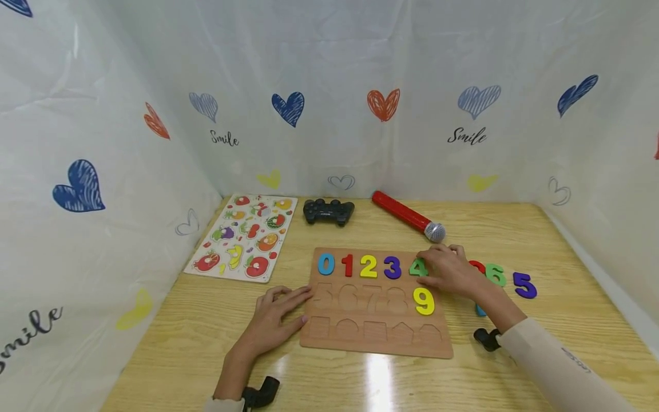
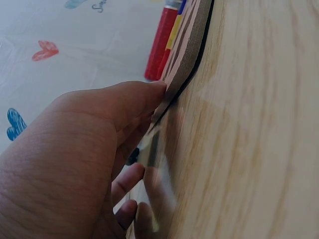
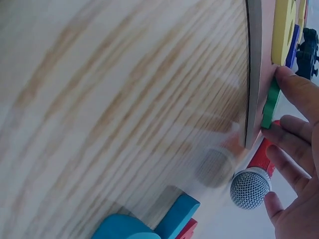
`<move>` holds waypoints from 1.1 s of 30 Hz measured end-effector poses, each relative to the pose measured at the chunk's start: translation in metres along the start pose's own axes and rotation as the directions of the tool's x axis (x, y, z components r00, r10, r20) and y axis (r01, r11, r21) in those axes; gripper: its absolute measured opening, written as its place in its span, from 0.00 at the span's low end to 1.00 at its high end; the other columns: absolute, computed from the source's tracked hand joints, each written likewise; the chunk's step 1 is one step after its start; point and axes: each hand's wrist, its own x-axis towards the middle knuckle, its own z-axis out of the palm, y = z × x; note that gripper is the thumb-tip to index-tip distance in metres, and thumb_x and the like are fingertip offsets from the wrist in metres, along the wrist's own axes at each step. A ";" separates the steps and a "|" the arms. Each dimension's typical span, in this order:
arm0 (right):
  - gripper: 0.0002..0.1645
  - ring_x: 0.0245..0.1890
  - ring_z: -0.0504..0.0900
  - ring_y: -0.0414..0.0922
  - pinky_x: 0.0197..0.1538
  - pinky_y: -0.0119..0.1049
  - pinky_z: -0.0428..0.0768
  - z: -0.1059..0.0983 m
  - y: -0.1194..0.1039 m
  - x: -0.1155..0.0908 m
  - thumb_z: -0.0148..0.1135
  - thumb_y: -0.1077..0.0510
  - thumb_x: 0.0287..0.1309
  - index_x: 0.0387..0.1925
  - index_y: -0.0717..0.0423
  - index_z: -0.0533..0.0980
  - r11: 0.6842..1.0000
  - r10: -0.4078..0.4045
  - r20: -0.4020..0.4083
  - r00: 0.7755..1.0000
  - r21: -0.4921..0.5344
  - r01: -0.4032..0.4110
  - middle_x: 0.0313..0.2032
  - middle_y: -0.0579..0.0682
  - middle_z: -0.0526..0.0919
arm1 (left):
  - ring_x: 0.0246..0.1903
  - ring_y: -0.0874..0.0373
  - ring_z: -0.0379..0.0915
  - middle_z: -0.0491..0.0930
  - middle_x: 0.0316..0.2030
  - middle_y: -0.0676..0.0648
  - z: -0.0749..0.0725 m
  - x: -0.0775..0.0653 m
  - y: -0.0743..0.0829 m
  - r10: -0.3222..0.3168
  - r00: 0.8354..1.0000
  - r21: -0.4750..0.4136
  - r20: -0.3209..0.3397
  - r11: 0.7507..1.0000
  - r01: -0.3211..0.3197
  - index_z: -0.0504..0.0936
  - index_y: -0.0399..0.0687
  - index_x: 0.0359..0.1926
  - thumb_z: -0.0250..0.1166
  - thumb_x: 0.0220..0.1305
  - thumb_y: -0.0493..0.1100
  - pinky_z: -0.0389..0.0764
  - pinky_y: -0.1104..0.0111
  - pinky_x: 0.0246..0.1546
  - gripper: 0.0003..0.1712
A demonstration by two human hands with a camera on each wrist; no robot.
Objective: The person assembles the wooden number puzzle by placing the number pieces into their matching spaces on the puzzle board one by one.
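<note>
A wooden number board (image 1: 355, 314) lies on the table, with the numbers 0, 1, 2 and 3 along its top row. At the row's right end, my right hand (image 1: 453, 272) pinches a green number 4 (image 3: 271, 103) between thumb and fingertips, close over the board. Just below it a yellow number 9 (image 1: 424, 301) sits at the right of the second row. My left hand (image 1: 275, 320) touches the board's left edge with thumb and fingertips, fingers loosely extended. Recessed outlines of digits and shapes show in the lower rows.
Right of the board are a purple 5 (image 1: 525, 285), a green 6 (image 1: 496, 274), a red piece (image 1: 477, 266) and blue pieces (image 3: 177, 216), partly hidden by the right arm. Behind lie a red microphone (image 1: 404, 212), a black game controller (image 1: 328, 212) and a fruit puzzle board (image 1: 247, 237).
</note>
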 end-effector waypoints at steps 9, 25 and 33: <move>0.32 0.63 0.67 0.61 0.56 0.65 0.55 0.000 0.000 0.002 0.74 0.46 0.56 0.58 0.57 0.78 1.000 0.008 0.003 1.000 0.002 -0.008 0.55 0.55 0.82 | 0.62 0.52 0.58 0.68 0.69 0.62 0.001 0.001 0.000 0.018 1.000 0.018 -0.013 1.000 -0.018 0.75 0.65 0.69 0.66 0.67 0.54 0.55 0.46 0.56 0.29; 0.33 0.61 0.68 0.60 0.57 0.63 0.55 -0.008 0.001 -0.013 0.76 0.49 0.55 0.58 0.59 0.78 0.999 -0.001 -0.048 0.999 0.042 0.003 0.56 0.57 0.81 | 0.62 0.51 0.59 0.68 0.69 0.62 0.001 0.002 0.001 0.024 1.000 0.047 -0.017 0.999 -0.023 0.75 0.66 0.69 0.65 0.68 0.55 0.55 0.46 0.55 0.29; 0.28 0.57 0.71 0.59 0.57 0.66 0.55 -0.015 0.006 -0.031 0.74 0.52 0.57 0.57 0.61 0.79 1.000 -0.018 -0.097 0.995 0.017 0.020 0.52 0.57 0.83 | 0.62 0.51 0.59 0.69 0.69 0.62 0.002 0.000 0.001 0.026 0.999 0.053 -0.024 0.998 -0.024 0.76 0.65 0.68 0.66 0.68 0.55 0.55 0.46 0.54 0.29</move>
